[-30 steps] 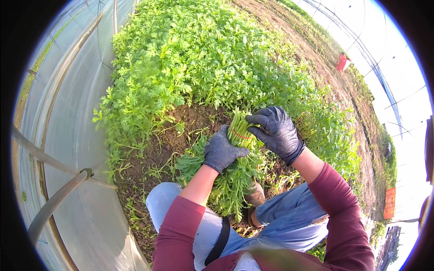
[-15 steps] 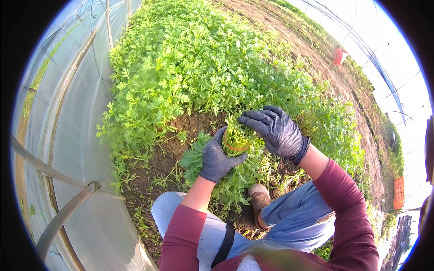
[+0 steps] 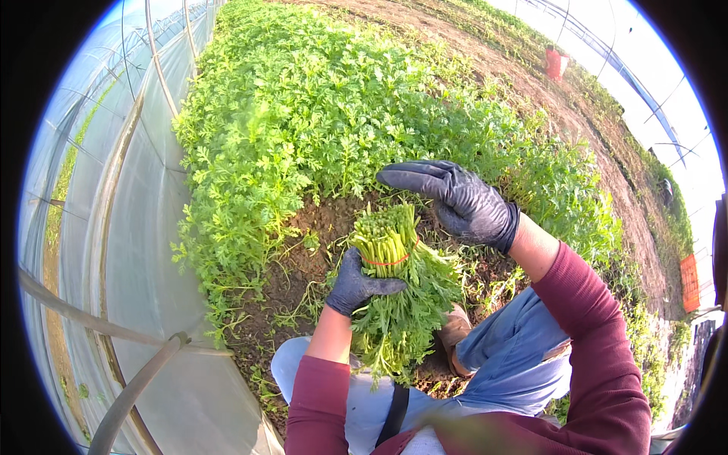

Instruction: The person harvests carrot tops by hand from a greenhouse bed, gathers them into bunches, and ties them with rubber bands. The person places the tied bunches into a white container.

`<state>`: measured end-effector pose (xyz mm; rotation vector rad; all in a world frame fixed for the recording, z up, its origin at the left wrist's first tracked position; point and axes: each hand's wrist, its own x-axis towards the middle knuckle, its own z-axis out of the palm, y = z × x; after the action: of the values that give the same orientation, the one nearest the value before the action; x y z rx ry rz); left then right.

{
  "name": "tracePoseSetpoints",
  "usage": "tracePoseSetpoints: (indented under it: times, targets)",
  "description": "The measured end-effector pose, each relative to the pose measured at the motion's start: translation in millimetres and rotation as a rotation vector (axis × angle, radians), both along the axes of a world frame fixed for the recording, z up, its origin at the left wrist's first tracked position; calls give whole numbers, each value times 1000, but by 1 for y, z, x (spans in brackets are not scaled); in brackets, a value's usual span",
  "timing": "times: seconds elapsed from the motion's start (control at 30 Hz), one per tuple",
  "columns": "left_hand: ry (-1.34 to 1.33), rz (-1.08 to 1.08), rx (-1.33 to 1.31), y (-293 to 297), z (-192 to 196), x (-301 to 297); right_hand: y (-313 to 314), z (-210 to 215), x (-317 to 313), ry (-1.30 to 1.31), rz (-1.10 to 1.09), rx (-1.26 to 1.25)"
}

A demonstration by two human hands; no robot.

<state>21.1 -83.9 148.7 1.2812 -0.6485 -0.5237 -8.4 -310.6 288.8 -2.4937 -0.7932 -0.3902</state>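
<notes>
My left hand, in a dark glove, grips a bunch of leafy greens from below, cut stem ends pointing up. An orange rubber band circles the stems just below the cut ends. My right hand, also gloved, hovers flat just above and to the right of the stem ends, fingers spread, holding nothing. The leaves hang down toward my knees.
A dense bed of the same green plants fills the ground ahead, with a patch of bare soil just in front. Clear plastic tunnel sheeting and hoops run along the left. A red container stands far off.
My right hand has lifted off the stems and now hovers flat above them. The bunch stands more upright, with the orange band showing around it.
</notes>
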Motion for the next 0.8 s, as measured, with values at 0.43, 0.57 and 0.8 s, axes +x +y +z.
tracePoseSetpoints:
  times: [0.43, 0.57, 0.8]
  targets:
    - [701, -272, -374, -3, 19, -13, 43, 16, -29, -12, -191, 117]
    - [555, -298, -344, -6, 13, -6, 40, 4, -17, 15, -185, 108]
    - [485, -288, -247, -1, 8, -5, 22, -6, -4, 727, -134, 738]
